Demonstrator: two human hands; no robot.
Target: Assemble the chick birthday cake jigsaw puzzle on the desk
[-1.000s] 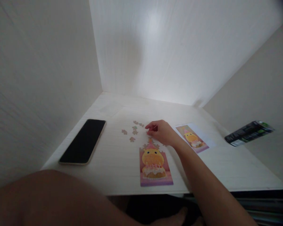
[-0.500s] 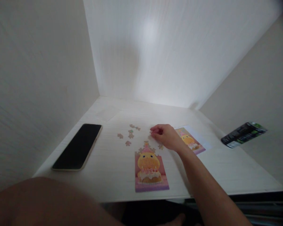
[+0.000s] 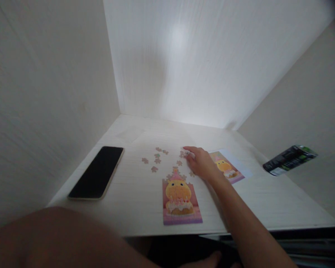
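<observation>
Presently I judge piece selection is in hand: my right hand [image 3: 202,163] lies flat, fingers extended, gripping nothing, fingertips on loose puzzle pieces [image 3: 182,153] just beyond the part-built puzzle [image 3: 180,197]; next calls for pinching one.

Phone [image 3: 96,172] left – dark packet [image 3: 289,160] right.

Table [image 3: 268,208]: phone [image 3: 96,172] at left. Part-built puzzle [image 3: 181,199] at front centre. Loose pieces [image 3: 156,160] behind puzzle, right of phone. Reference card [image 3: 226,166] right of pieces. Packet [image 3: 289,160] far right, off table edge.
</observation>
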